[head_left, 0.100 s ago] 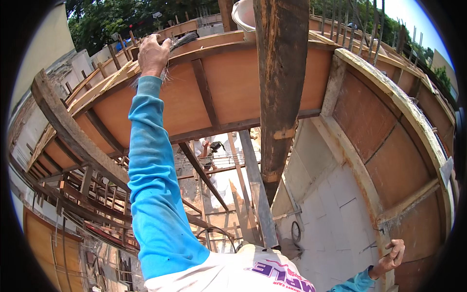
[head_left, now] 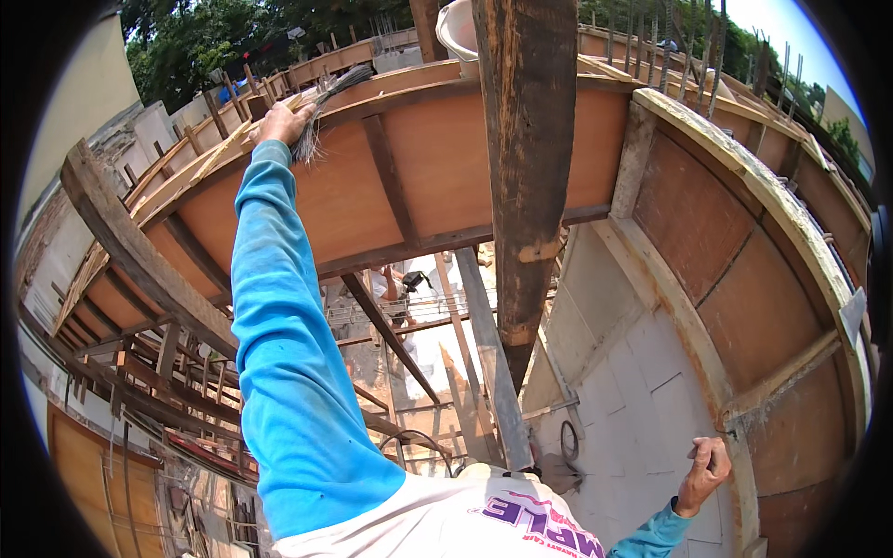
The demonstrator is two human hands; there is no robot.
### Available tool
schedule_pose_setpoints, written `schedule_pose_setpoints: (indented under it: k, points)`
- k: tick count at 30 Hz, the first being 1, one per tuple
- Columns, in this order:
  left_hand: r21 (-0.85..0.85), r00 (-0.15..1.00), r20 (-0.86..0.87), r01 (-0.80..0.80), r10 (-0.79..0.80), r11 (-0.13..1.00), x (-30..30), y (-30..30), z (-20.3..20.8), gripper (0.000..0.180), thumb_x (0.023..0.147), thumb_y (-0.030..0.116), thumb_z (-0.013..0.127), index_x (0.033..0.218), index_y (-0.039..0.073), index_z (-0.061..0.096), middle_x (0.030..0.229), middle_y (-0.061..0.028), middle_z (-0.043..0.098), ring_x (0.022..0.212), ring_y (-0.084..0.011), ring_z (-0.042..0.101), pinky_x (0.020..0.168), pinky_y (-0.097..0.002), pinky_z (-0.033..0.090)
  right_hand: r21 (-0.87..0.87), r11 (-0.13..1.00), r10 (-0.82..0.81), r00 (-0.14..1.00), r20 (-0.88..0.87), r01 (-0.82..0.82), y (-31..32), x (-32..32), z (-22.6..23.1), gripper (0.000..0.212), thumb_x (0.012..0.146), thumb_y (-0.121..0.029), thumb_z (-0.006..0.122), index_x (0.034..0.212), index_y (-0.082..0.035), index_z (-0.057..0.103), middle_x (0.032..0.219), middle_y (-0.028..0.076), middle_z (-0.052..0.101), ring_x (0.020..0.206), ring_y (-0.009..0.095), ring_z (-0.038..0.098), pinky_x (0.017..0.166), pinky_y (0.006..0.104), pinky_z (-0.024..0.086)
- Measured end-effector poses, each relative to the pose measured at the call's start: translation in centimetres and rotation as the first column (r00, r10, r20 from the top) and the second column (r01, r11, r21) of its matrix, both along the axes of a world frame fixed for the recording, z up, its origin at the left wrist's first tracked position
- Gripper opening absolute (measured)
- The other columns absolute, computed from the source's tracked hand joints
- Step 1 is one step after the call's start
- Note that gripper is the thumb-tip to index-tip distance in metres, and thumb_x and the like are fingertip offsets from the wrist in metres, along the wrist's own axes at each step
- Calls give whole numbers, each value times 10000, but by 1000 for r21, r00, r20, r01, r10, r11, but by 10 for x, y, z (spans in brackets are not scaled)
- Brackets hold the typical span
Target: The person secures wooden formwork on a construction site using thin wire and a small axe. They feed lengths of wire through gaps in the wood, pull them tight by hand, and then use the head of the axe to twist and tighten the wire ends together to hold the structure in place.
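Observation:
My left hand [head_left: 282,124], at the end of a blue sleeve, reaches to the top edge of a brown panel form [head_left: 316,200]. Its fingers are closed round the near part of a bundle of thin grey tie wires [head_left: 337,88]; the fingertips are partly hidden. Loose wire ends fan out below the fingers, over the face of the panel. Low on the right, my right hand [head_left: 704,474] is in the air with its fingers curled in, beside the wooden edge of the right-hand form [head_left: 721,372]. Whatever may be inside that curl is hidden.
A thick dark timber [head_left: 526,139] stands upright before me, a white bucket [head_left: 456,37] beside its top. Rebar rods [head_left: 665,46] rise behind the right forms. Far below, between braces, a person [head_left: 391,284] shows in part. A curved timber [head_left: 139,251] crosses the left side.
My left hand has dropped slightly, and the wire bundle now shows to the right of it, its ends hanging lower. My right hand has moved left and up a little.

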State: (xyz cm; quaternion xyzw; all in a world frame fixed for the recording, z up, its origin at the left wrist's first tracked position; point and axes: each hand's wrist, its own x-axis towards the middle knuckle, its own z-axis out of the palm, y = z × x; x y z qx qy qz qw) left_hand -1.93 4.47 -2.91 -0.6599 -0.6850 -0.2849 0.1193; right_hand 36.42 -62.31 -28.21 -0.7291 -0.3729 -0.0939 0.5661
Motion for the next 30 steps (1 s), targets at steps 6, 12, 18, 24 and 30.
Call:
schedule_pose_setpoints:
  k: [6,12,18,24,30]
  points:
    - [87,995,-17,104,-103,991,-7,-26,10,750,683,569,710,1273,126,575,1196,-181,613,1122,-318,577,957,-392,438,-213,965,86,953,-291,-152,26,-33,-74,262,877,-191,633,722,19,612,586,50,569,510,114,503,495,267,381]
    - [175,999,-19,48,-46,983,10,-79,-23,545,682,326,697,1123,42,549,1135,-164,620,1056,-332,600,899,-421,488,-241,946,90,891,-444,-216,25,-46,-122,247,859,-197,657,730,12,630,550,41,560,494,97,498,470,263,380]
    - [679,799,371,114,-473,726,-12,-100,-144,437,704,144,710,1095,35,549,984,-113,613,881,-243,618,817,-357,496,-202,918,223,863,-453,-343,54,-59,-118,214,851,-166,656,744,18,639,546,47,570,499,97,508,481,269,397]
    - [660,45,701,338,-712,671,-8,-203,-258,461,796,50,667,1216,-16,488,1041,-53,581,946,-123,546,878,-264,433,-168,842,427,823,-374,-513,97,-54,-68,192,842,-156,670,792,29,664,599,74,614,530,118,546,507,272,428]
    - [594,-328,804,476,-496,649,6,-295,-346,493,708,85,733,1139,27,501,1013,-94,608,846,-131,591,751,-256,512,-42,719,677,713,-183,-693,175,-80,20,172,854,-135,660,915,22,692,741,102,660,633,139,609,579,278,480]
